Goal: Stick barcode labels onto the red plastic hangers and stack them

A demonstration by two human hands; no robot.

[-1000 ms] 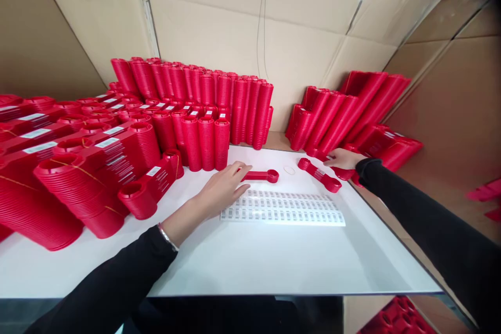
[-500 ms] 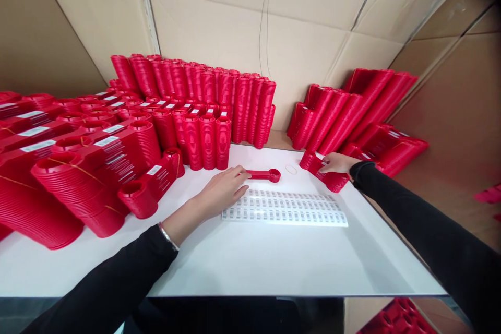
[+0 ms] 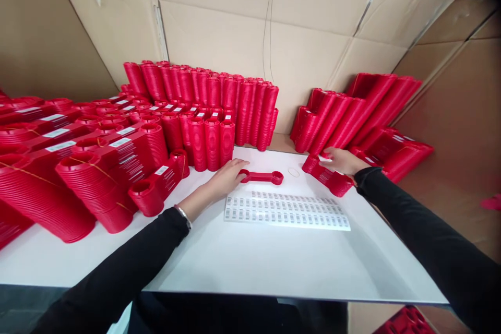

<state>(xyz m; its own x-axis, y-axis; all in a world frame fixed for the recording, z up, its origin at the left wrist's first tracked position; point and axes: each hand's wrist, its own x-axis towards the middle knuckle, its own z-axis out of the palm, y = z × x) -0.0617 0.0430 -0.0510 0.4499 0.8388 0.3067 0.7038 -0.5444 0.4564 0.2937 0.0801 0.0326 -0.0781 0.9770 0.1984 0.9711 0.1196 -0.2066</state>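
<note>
On the white table, a single red plastic piece (image 3: 261,177) with a ring at each end lies flat. My left hand (image 3: 227,177) has its thumb and fingers around that piece's left ring. Farther right, a short stack of the same red pieces (image 3: 332,179) lies at an angle. My right hand (image 3: 342,160) grips this stack near its middle from above, partly hiding it; a bit of white shows by the fingertips. In front of both hands is a sheet of small printed labels (image 3: 287,211). A thin rubber band (image 3: 293,172) rests between the single piece and the short stack.
Many banded red stacks (image 3: 94,188), several with white labels, crowd the table's left side. Tall stacks (image 3: 254,112) stand at the back, and others lean at the right (image 3: 352,115). Cardboard walls (image 3: 219,36) enclose the table. More red pieces (image 3: 405,322) sit below its front edge.
My left hand has shifted slightly back from over the single piece, so its left ring now shows at my fingertips. My right hand stays at the short stack, its fingers slightly raised. The view has tilted slightly.
</note>
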